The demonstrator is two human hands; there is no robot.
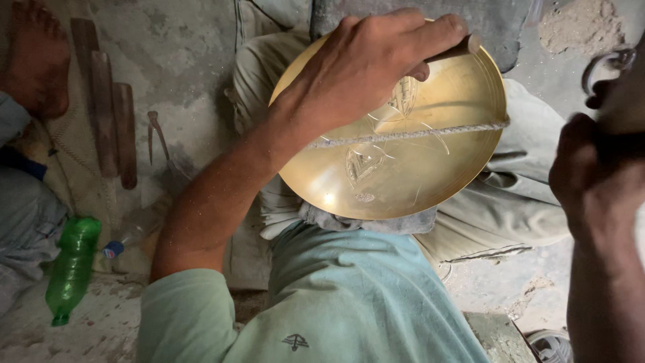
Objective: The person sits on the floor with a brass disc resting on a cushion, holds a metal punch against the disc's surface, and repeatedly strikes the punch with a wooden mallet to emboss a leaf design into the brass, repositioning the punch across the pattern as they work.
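While my left hand (pixel 363 67) arches over the brass plate (pixel 430 168) on my lap, its grip is pinched around a chisel (pixel 451 50), long axis running right and slightly up. Right hand (pixel 594 175): raised, blurred, grip undeterminable. A cord (pixel 410 134) crosses the plate. Floor: green bottle (pixel 70 265), wooden tools (pixel 107 107).

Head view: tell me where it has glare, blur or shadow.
Head view: soft glare on the lower left of the round brass plate; the right hand is dark, shadowed and blurred at the frame edge; the left hand and the green plastic bottle are sharp and evenly lit.
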